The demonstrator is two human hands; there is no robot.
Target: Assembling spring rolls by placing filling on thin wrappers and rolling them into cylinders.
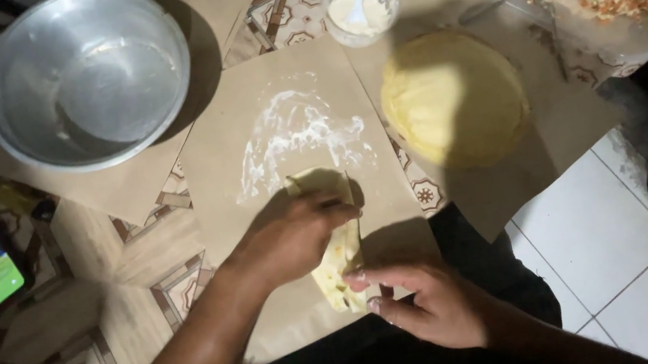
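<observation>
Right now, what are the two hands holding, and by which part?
Both hold the rolled yellow wrapper: the left hand lies over its upper part, the right hand pinches its lower end with the fingertips.

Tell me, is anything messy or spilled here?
Yes. A white smear is spread across the brown paper, above the left hand and right hand rolling the wrapper. It looks wiped on, not tipped over.
</observation>
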